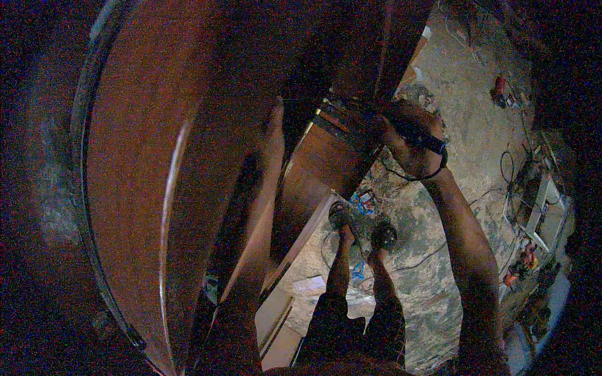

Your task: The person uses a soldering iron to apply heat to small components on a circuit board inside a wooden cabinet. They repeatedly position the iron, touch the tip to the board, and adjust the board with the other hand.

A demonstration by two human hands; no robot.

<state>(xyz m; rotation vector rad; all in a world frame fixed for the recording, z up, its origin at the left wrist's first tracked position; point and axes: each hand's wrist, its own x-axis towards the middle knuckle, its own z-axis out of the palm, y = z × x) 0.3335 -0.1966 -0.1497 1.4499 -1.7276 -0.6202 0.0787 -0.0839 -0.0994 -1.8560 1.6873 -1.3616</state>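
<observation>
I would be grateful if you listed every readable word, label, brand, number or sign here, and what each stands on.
No text can be read in this dark, grainy view.
Brown wooden panel: no lettering visible.
Pale flat piece on the floor: too blurred to tell.
Small blue-and-white item: too small to tell.
Red object, upper right: too small to tell.

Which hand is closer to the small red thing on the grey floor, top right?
Right. The right hand is by the brown wooden panel, lower left of the small red thing. The left forearm is much farther left; its hand is unclear in shadow.
</observation>
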